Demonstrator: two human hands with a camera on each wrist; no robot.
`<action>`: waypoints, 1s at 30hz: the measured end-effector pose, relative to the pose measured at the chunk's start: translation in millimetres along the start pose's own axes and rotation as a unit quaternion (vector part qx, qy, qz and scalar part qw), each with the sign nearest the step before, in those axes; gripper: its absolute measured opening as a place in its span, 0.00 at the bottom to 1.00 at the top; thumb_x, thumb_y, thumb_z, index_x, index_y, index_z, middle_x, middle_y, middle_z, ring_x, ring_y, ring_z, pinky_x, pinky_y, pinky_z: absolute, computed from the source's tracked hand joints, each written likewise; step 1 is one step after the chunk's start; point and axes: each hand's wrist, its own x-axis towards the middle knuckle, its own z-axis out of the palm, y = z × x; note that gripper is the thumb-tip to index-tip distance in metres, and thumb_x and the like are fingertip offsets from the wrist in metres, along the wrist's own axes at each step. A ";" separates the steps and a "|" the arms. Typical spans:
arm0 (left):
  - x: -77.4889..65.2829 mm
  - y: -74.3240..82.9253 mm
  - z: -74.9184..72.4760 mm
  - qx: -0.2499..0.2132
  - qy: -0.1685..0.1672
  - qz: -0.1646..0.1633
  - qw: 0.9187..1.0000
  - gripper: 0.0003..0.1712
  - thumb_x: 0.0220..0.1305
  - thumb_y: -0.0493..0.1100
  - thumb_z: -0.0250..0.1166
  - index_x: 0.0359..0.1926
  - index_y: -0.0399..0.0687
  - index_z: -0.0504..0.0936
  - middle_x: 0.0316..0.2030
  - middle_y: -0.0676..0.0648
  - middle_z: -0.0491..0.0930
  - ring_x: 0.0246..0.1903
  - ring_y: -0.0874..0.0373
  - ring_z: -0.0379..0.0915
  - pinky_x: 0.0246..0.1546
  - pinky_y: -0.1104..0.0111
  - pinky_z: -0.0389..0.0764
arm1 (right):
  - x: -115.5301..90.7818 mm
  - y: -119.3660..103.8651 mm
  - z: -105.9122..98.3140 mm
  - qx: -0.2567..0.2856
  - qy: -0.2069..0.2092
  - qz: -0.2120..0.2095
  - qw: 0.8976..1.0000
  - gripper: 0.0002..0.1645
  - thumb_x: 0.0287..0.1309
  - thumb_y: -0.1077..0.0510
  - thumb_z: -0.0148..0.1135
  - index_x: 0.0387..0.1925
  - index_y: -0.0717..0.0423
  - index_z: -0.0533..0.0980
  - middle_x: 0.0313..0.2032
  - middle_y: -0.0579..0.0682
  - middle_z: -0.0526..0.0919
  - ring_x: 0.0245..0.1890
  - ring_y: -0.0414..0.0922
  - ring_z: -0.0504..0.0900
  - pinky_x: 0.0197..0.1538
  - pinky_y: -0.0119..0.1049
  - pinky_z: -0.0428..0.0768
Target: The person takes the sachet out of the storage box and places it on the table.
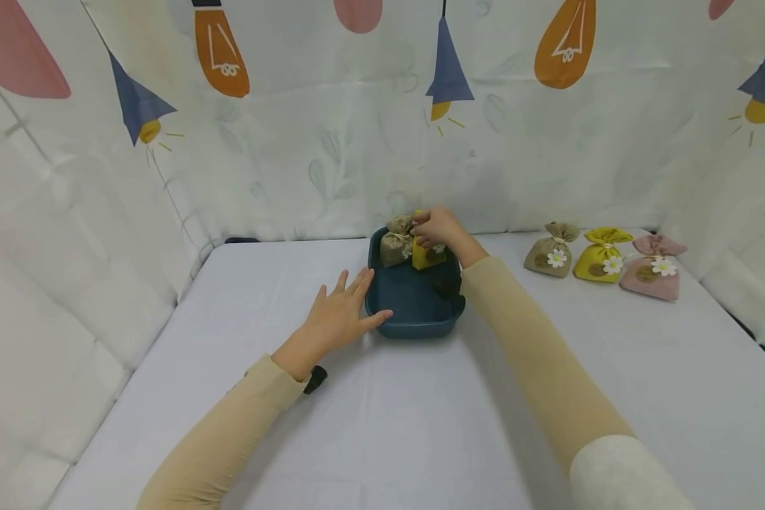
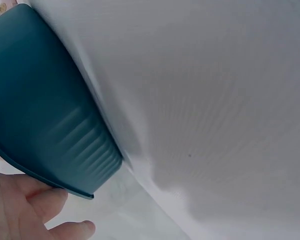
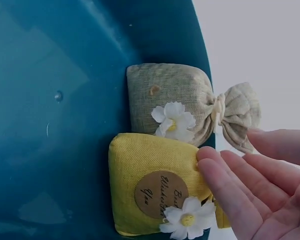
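Note:
My left hand has its fingers spread, with fingertips and thumb at the left rim of a dark teal plastic basin. In the left wrist view, fingers lie along the rim beside the ribbed basin wall. At the basin's far end, a beige drawstring sachet stands beside a yellow sachet with a round label; each bears a white flower. Over them is my right hand, fingers extended against the yellow sachet's neck and thumb apart, near the beige one's gathered top. The yellow top is partly hidden behind the fingers.
To the right of the basin, a beige sachet, a yellow sachet and a pink sachet lie in a row on the white-covered table. Behind the table hangs a patterned curtain.

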 end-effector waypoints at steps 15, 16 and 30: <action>1.5 0.5 -0.4 0.002 0.003 0.000 1.000 0.56 0.71 0.75 0.51 0.83 0.49 0.43 0.81 0.47 0.45 0.79 0.39 0.37 0.70 0.33 0.48 | 10.7 4.5 7.6 0.020 0.017 0.003 1.000 0.25 0.75 0.64 0.57 0.69 0.66 0.72 0.63 0.65 0.76 0.48 0.55 0.84 0.53 0.43 0.83; 1.2 0.2 -0.4 0.002 0.003 -0.002 1.000 0.56 0.71 0.76 0.51 0.83 0.49 0.43 0.81 0.47 0.45 0.79 0.39 0.37 0.71 0.33 0.47 | 11.3 5.0 9.0 0.020 0.017 0.000 1.000 0.25 0.75 0.64 0.57 0.69 0.67 0.72 0.62 0.66 0.77 0.45 0.53 0.84 0.53 0.43 0.83; 0.9 0.5 -0.4 0.007 -0.002 -0.003 1.000 0.56 0.71 0.76 0.49 0.84 0.49 0.42 0.81 0.48 0.44 0.79 0.39 0.36 0.71 0.33 0.47 | 9.7 6.0 17.0 -0.006 0.036 -0.019 0.999 0.19 0.74 0.62 0.60 0.60 0.67 0.78 0.56 0.63 0.80 0.51 0.55 0.83 0.53 0.42 0.83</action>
